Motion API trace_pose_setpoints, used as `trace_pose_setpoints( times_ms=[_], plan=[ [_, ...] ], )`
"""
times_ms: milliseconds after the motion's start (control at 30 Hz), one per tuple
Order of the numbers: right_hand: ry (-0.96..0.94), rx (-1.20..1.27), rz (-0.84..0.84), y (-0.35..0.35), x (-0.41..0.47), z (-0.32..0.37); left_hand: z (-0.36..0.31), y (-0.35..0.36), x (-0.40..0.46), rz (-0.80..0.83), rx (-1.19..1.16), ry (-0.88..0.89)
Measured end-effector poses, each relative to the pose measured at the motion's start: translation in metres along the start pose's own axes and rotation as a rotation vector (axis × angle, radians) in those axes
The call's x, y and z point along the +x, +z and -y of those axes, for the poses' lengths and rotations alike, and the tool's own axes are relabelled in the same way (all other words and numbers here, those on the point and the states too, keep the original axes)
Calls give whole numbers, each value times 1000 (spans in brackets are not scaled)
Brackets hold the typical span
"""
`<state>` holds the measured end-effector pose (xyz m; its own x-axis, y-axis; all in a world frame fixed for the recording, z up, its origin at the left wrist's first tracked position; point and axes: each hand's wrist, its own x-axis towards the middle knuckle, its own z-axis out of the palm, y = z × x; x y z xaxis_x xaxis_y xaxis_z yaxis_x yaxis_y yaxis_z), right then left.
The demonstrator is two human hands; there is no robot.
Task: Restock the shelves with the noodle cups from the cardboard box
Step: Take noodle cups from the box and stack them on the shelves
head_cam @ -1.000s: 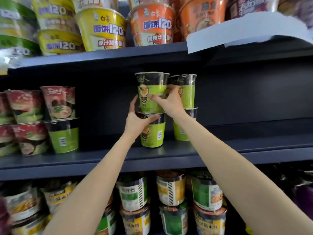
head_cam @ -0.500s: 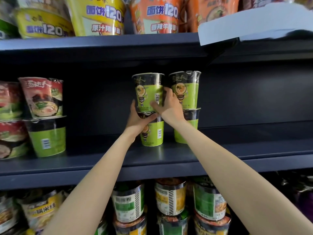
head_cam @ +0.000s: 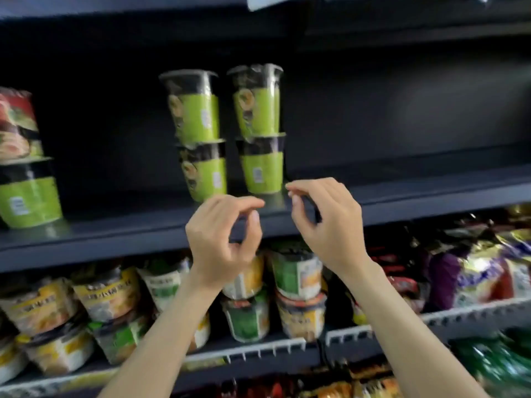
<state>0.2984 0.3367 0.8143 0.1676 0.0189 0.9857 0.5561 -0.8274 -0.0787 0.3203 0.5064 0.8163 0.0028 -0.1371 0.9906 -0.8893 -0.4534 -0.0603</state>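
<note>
Two stacks of green and black noodle cups stand side by side on the dark middle shelf (head_cam: 402, 182). The left stack has an upper cup (head_cam: 194, 107) on a lower cup (head_cam: 205, 170). The right stack has an upper cup (head_cam: 257, 100) on a lower cup (head_cam: 263, 165). My left hand (head_cam: 224, 237) hovers below and in front of the left stack, fingers loosely curled and apart, holding nothing. Beside it, my right hand (head_cam: 327, 222) floats in front of the shelf edge, also with nothing in it. Neither hand touches a cup. The cardboard box is not in view.
At the far left of the same shelf a red cup (head_cam: 17, 124) sits on a green cup (head_cam: 28, 193). The lower shelf (head_cam: 258, 351) holds several yellow and green cups, with snack bags (head_cam: 482, 271) at the right. The middle shelf's right half holds nothing.
Both hands have let go of the upper left cup and dropped back toward me, below the shelf edge. The camera has tilted down, so the top shelf's cups are out of view.
</note>
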Motion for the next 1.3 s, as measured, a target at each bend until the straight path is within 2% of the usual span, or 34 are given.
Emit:
trace_pose_setpoints(
  times_ms=[67, 167, 300, 467, 533, 633, 767, 933, 1067, 1200, 1300],
  plan=[
    [36, -29, 86, -38, -50, -13, -31, 19, -29, 89, -8, 83],
    [163, -46, 271, -101, -136, -34, -84, 56, -83, 284, -111, 48],
    [417, -126, 561, -189, -261, -60, -169, 101, -175, 627, -234, -195],
    [810, -197, 934, -297, -408, -80, -263, 138, -286, 1023, -301, -603],
    [1000, -193, 1004, -336, -459, -83, -290, 156, -327, 1168, -311, -737],
    [1291, -248, 984, -385, -519, -87, -327, 186, -379, 1325, -364, -856],
    [1545, -331, 980, -422, -593, -100, -369, 234, -441, 1457, -358, -809],
    [1644, -374, 1069, -430, -695, -126, -403, 301, -545, 1718, -392, -610],
    [1622, -339, 1195, -408, -794, -141, -413, 338, -648, 1818, -318, -512],
    [1532, -317, 1314, -372, -881, -160, -407, 359, -744, 1881, -245, -496],
    [1500, -344, 1511, -344, -934, -173, -401, 372, -801, 1930, -224, -450]
  ],
)
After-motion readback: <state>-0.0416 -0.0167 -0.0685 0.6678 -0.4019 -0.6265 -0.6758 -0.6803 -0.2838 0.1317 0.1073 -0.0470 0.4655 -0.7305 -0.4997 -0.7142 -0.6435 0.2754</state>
